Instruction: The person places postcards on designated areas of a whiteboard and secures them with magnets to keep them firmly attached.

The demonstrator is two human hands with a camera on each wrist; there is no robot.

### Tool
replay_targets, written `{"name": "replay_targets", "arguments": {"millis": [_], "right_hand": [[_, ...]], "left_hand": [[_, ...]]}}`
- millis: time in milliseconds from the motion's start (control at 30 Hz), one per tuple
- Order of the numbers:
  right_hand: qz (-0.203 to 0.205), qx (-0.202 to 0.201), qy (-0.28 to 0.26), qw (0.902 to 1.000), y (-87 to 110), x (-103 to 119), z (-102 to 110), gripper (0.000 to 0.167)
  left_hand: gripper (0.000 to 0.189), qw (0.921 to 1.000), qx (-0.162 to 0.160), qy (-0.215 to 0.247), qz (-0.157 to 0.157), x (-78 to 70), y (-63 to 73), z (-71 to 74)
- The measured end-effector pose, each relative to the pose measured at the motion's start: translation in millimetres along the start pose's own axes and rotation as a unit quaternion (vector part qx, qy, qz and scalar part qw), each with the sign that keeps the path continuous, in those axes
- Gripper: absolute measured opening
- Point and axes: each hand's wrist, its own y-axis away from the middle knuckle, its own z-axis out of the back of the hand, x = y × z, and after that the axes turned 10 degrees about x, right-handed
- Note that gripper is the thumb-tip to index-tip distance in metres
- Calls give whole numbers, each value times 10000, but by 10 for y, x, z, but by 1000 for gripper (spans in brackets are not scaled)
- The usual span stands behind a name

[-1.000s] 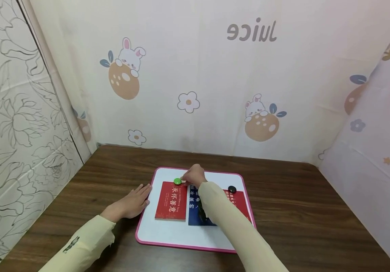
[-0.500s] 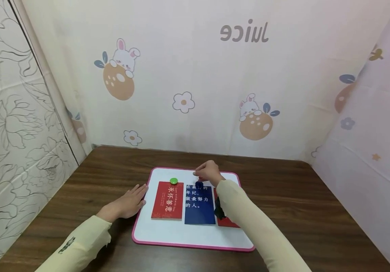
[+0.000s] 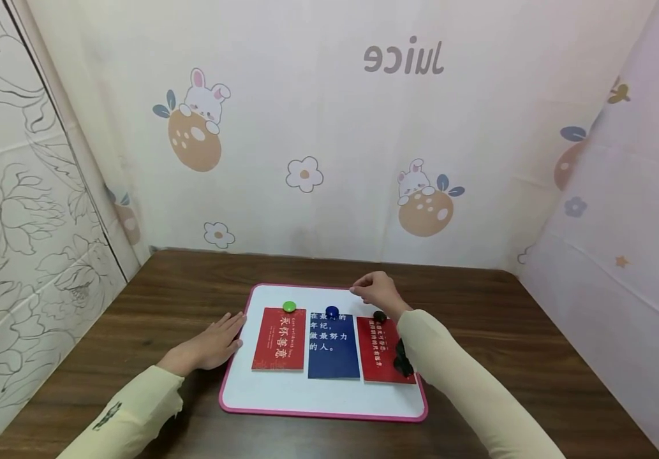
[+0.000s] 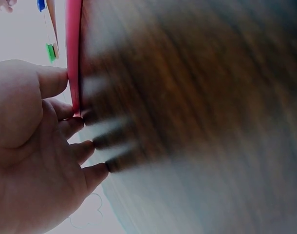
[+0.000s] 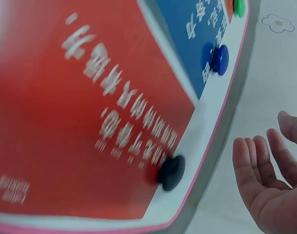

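Note:
A whiteboard (image 3: 329,403) with a pink rim lies on the table. Three cards lie on it in a row: a red card (image 3: 279,347), a blue card (image 3: 333,360) and another red card (image 3: 376,341). Round magnets sit at their upper edges: a green magnet (image 3: 289,306), a blue magnet (image 3: 332,312) and a black magnet (image 3: 379,316). My left hand (image 3: 212,342) rests at the board's left edge, fingertips touching the pink rim (image 4: 73,53). My right hand (image 3: 383,293) hovers near the upper right corner, fingers loosely bent and holding nothing in the right wrist view.
The dark wooden table (image 3: 478,325) extends around the board on all sides. Behind it hangs a pale curtain (image 3: 352,127) printed with rabbits and flowers. A wall covering with flower line drawings (image 3: 19,210) stands on the left.
My right hand has moved right, from beside the green magnet, past the blue magnet, to the board's upper right. The blue magnet and card have come into sight. My left hand stays at the rim.

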Motion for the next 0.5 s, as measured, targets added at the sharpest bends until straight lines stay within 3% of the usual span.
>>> {"name": "replay_targets", "arguments": {"millis": [500], "right_hand": [[777,300,986,9916,315,-315,322,40]], "left_hand": [[67,9996,-228,-162,86,-11,50,33]]}}
